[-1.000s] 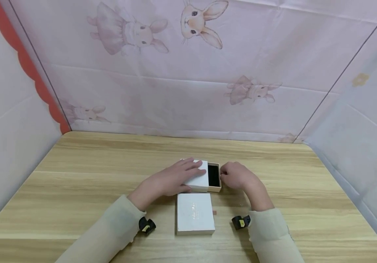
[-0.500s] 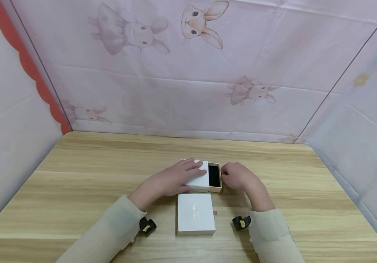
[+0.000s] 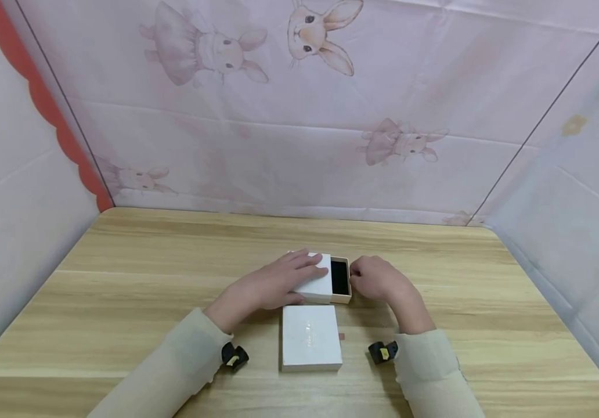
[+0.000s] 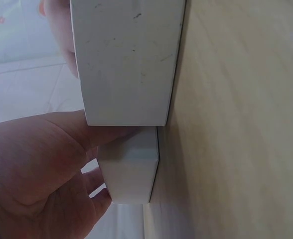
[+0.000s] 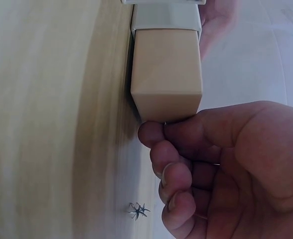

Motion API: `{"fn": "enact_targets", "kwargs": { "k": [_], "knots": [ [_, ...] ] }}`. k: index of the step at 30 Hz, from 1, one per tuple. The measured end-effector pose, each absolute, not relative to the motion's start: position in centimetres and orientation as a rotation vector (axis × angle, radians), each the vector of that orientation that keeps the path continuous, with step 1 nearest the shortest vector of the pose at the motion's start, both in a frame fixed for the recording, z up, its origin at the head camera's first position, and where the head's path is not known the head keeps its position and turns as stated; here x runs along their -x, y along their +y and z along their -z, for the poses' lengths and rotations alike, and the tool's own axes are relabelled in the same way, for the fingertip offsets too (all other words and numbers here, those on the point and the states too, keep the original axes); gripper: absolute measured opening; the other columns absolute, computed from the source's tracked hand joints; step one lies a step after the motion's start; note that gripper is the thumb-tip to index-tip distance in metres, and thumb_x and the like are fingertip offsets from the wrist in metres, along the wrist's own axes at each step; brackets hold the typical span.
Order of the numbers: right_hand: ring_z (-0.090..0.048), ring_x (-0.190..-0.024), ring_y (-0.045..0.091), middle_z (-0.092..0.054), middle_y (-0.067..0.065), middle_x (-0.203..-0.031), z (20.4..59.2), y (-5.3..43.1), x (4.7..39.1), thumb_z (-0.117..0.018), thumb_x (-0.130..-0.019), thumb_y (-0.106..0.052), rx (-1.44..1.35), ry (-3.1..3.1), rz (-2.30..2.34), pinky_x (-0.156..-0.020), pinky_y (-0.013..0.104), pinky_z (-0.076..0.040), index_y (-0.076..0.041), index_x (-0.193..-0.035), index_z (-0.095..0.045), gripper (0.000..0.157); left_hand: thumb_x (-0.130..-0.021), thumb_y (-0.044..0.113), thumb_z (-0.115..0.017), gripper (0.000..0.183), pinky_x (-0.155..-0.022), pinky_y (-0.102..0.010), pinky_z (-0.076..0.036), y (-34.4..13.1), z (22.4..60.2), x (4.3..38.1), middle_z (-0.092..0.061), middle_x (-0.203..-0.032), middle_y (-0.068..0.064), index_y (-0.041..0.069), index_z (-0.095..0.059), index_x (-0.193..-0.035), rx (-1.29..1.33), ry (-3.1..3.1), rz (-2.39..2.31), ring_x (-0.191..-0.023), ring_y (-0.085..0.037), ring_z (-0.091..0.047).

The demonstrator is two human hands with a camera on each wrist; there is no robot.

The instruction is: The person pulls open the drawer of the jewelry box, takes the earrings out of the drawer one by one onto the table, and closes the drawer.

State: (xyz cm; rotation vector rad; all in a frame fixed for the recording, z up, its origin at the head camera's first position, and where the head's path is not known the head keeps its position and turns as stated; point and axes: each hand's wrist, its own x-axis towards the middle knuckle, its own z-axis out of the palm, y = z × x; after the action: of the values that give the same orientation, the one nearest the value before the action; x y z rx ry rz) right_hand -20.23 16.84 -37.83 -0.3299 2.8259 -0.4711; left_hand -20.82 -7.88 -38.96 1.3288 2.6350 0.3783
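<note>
In the head view a white slide-out box (image 3: 314, 288) lies on the table, partly pulled apart. Its tan-edged drawer (image 3: 340, 281) with a black lining sticks out to the right. My left hand (image 3: 278, 280) holds the white sleeve, fingers spread over the top and thumb along the near side. At the drawer's right end is my right hand (image 3: 380, 280). In the right wrist view its thumb and index finger pinch together against the drawer's end (image 5: 167, 107), the other fingers curled; whatever lies between the fingertips is hidden. A second white box (image 3: 311, 338) with gold lettering stands closed just nearer.
A pink ribbon tab (image 3: 341, 337) pokes out of the nearer box's right side. The wooden table (image 3: 148, 290) meets a rabbit-printed cloth (image 3: 257, 157) at the back. A small silvery, star-like shape (image 5: 138, 210) shows low in the right wrist view.
</note>
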Motion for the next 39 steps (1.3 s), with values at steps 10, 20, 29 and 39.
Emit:
{"fn": "enact_targets", "kwargs": {
  "k": [10,20,29,39],
  "knots": [
    [-0.052,-0.066,0.018,-0.053,0.001,-0.065,37.71,16.71,20.24,-0.054,-0.096,-0.011,0.327,2.826,0.471,-0.062,0.032,-0.042,-0.013,-0.071,-0.062,0.026,-0.097,0.021,-0.066,0.064,-0.124,-0.047,-0.017,-7.84,39.03,20.94,-0.025,-0.165,-0.007,0.018,-0.038,-0.155,-1.342,2.63,-0.368,-0.153,-0.033,-0.017],
    [-0.052,-0.066,0.019,-0.054,0.001,-0.066,37.97,16.69,20.27,-0.054,-0.096,-0.012,0.326,2.84,0.462,-0.063,0.032,-0.043,-0.013,-0.071,-0.062,0.026,-0.097,0.02,-0.066,0.064,-0.124,-0.048,-0.017,-7.81,39.14,20.93,-0.026,-0.164,-0.008,0.017,-0.038,-0.155,-1.353,2.633,-0.372,-0.153,-0.034,-0.017],
    [-0.051,-0.064,0.018,-0.052,0.001,-0.064,38.0,16.55,20.3,-0.054,-0.096,-0.012,0.327,2.841,0.47,-0.06,0.031,-0.042,-0.013,-0.069,-0.06,0.028,-0.097,0.022,-0.066,0.066,-0.125,-0.043,-0.014,-7.91,39.37,21.1,-0.023,-0.165,-0.004,0.021,-0.037,-0.156,-1.33,2.643,-0.355,-0.154,-0.03,-0.014],
    [-0.051,-0.063,0.018,-0.051,0.001,-0.064,38.0,16.53,20.29,-0.054,-0.096,-0.012,0.323,2.841,0.466,-0.06,0.031,-0.042,-0.013,-0.069,-0.061,0.028,-0.097,0.022,-0.066,0.066,-0.125,-0.044,-0.014,-7.93,39.38,21.04,-0.023,-0.166,-0.004,0.021,-0.036,-0.156,-1.341,2.643,-0.35,-0.154,-0.03,-0.015]
  ]
}}
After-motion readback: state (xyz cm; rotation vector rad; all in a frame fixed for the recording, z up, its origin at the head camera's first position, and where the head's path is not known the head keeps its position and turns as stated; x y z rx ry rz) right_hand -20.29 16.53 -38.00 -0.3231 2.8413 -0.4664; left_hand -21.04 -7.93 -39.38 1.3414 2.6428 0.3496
